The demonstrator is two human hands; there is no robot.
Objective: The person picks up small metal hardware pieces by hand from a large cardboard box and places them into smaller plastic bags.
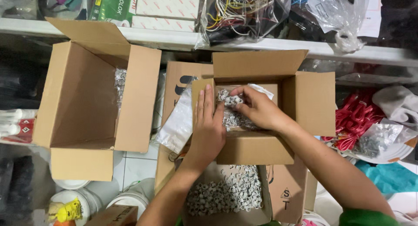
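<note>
Both hands working inside small open box (261, 150), centre of view. Left hand (208, 129) lying flat, fingers extended, pressing against inner left wall of box, grasping nothing. Right hand (257, 107) pinching bag of small grey clips (227, 99) inside box, fingers curling around it. Loose grey clips (228, 194) lying in lower box (278, 195) beneath. Large box (82, 104) standing open at left, clear bag (177, 123) lying between boxes.
</note>
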